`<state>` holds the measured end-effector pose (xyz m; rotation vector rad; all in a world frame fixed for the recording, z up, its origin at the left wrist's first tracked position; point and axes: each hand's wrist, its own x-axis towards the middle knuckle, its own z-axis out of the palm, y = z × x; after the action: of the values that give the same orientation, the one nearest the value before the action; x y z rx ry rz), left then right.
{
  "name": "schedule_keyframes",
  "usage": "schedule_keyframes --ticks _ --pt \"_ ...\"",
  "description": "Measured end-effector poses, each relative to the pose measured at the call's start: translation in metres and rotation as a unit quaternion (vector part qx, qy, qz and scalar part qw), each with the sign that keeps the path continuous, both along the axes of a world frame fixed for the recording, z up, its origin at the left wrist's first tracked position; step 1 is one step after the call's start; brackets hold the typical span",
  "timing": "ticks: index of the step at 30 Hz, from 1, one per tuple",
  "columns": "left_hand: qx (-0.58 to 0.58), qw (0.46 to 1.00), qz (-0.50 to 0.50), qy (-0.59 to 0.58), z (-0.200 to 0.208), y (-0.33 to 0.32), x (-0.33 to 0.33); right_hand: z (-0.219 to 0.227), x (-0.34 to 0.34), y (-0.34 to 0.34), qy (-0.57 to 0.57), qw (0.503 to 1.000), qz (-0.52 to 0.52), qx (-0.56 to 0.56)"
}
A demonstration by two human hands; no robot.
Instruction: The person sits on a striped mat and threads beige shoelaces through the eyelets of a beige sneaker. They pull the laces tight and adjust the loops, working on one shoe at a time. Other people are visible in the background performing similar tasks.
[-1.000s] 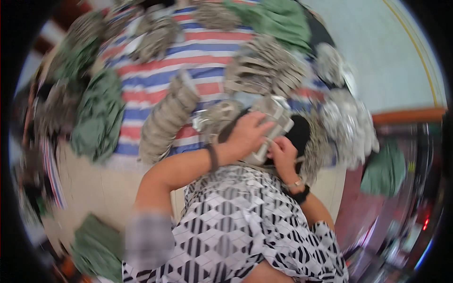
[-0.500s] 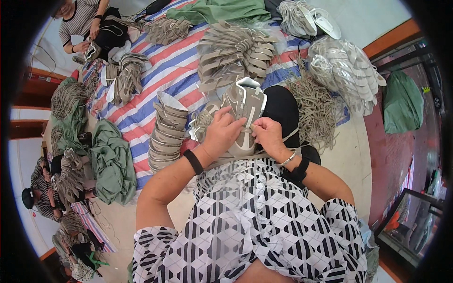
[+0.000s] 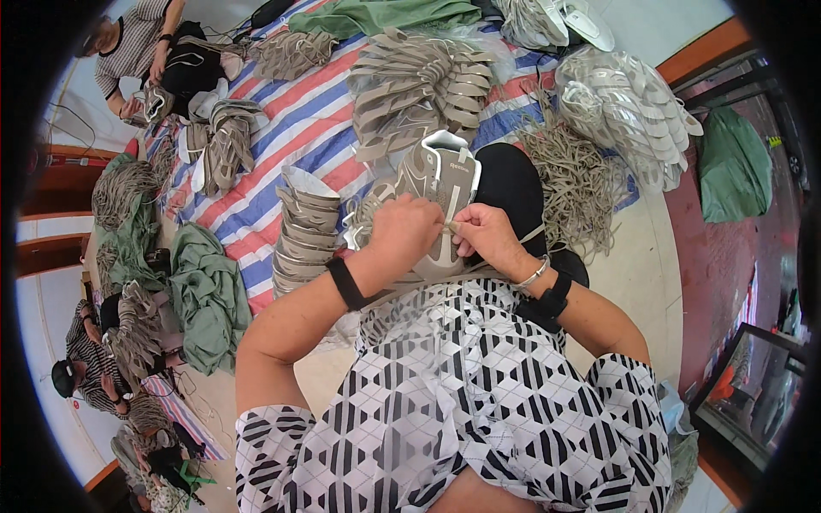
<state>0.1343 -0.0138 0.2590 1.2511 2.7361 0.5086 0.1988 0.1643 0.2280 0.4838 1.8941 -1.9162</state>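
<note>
A beige shoe upper (image 3: 424,172) with a white collar and a pale tongue rests over my lap, toe toward me. My left hand (image 3: 402,229) is bent over its left side with the fingers closed at the lacing, the tips partly hidden. Against the opposite edge my right hand (image 3: 489,241) pinches a flat beige shoelace between thumb and forefinger. A length of shoelace (image 3: 532,233) trails to the right of that hand. The two sets of fingertips almost meet over the front of the upper.
Stacked beige uppers (image 3: 306,232) stand at the left, and fanned uppers (image 3: 419,90) lie ahead on a striped sheet (image 3: 295,128). Loose shoelaces (image 3: 575,184) are heaped at the right beside bagged uppers (image 3: 624,115). Co-workers (image 3: 141,51) handle shoe parts at the far left.
My left hand has curled its fingers in over the lacing, where they were more stretched out before. The right hand keeps its pinch at nearly the same spot. The view has shifted slightly.
</note>
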Motion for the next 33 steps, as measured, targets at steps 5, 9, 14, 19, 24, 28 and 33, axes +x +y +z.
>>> schedule_keyframes --ticks 5,9,14,19,24,28,33 --pt "-0.010 0.998 0.036 -0.047 0.001 0.010 0.002 0.014 -0.004 0.019 0.081 0.994 0.056 0.037" --pt "0.059 0.997 0.041 0.011 0.016 -0.008 -0.002 0.036 0.016 0.040 0.262 0.954 -0.013 0.147" --pt "0.180 0.876 0.213 -0.393 0.023 -0.042 -0.010 0.034 0.037 0.049 -0.201 0.925 0.035 -0.319" --pt "0.441 0.604 0.228 -0.623 0.000 -0.030 -0.006 0.013 0.034 0.041 -0.177 0.867 -0.124 -0.449" --pt "0.336 0.683 0.222 -0.609 -0.005 -0.021 -0.001 0.016 0.037 0.053 -0.138 0.850 -0.149 -0.485" --pt "0.186 0.881 0.096 -0.425 0.002 -0.024 -0.001 0.024 0.043 0.079 -0.097 0.891 -0.170 -0.410" --pt "0.076 0.885 0.026 -0.458 0.025 -0.049 -0.010 0.012 0.065 0.148 -0.030 0.911 -0.274 -0.307"
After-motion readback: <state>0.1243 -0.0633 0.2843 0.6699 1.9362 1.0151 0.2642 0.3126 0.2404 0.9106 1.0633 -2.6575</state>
